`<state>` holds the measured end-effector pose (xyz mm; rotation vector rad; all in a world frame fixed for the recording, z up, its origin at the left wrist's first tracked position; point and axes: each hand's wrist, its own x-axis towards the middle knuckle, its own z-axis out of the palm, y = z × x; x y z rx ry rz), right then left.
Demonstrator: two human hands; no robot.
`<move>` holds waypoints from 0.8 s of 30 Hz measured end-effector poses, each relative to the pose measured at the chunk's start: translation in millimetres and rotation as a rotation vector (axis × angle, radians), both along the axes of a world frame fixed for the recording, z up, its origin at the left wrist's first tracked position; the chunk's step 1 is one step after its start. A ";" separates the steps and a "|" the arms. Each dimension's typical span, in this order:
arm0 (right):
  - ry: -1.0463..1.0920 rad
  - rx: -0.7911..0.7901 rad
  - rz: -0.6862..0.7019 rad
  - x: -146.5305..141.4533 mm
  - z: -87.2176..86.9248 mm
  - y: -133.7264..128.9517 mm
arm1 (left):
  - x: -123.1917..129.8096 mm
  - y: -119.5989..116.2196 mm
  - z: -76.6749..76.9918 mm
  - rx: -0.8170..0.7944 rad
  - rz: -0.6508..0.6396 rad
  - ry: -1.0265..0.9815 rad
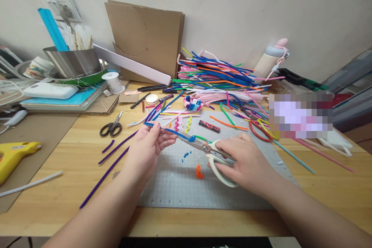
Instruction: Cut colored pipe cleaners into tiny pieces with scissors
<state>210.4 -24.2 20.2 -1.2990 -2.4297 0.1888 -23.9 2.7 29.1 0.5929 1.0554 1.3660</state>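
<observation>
So both forearms are bare, angling in from the near side of the cutting mat. Left hand is up over the mat's left part, thumb and index pinched together, the other fingers loosely curled. Right hand is over the mat's right half, back of it facing up, fingers bent into a grip. Hands are well apart, btw.
</observation>
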 end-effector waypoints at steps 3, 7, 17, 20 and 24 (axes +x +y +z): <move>-0.010 -0.012 -0.005 -0.8 1.2 -0.6 | 0.0 0.0 0.2 -0.003 -0.001 -0.002; -0.027 -0.016 -0.007 -1.9 2.3 -1.6 | -0.2 0.1 -0.2 0.002 0.000 -0.004; -0.065 -0.075 -0.047 -4.9 0.0 -2.9 | 0.3 -1.5 -2.5 0.014 -0.013 0.004; -0.067 -0.078 -0.046 -5.8 0.9 -2.7 | 0.6 -1.3 -3.0 0.011 -0.023 0.005; -0.059 -0.072 -0.036 -5.4 1.0 -2.7 | 0.7 -1.4 -2.8 0.006 -0.016 0.001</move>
